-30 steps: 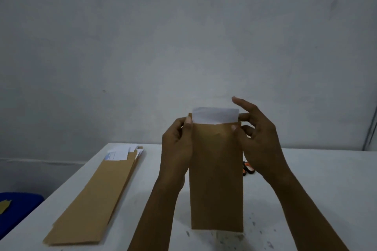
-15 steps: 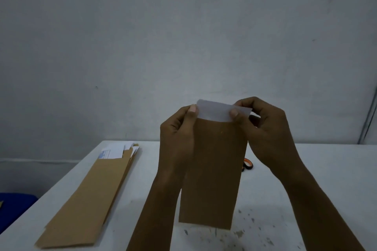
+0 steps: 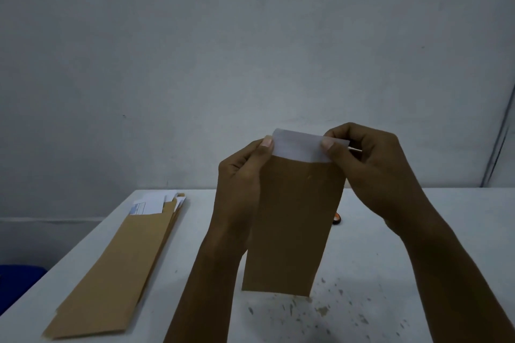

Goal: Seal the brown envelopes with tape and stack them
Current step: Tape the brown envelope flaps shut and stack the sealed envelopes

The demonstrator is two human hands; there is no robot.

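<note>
Hanging upright above the white table (image 3: 418, 231), a brown envelope (image 3: 292, 225) is held by both hands near its top, its lower edge lifted clear of the surface. A white sheet (image 3: 299, 146) is seen sticking out of its mouth. The envelope's top left corner is pinched by the left hand (image 3: 242, 175), thumb in front. The sheet's right end is pinched by the right hand (image 3: 370, 164), fingers curled behind. At nine o'clock, a stack of brown envelopes (image 3: 122, 267) with papers protruding is laid flat on the table. At three o'clock, a small orange and black object (image 3: 337, 218) is partly hidden behind the envelope.
</note>
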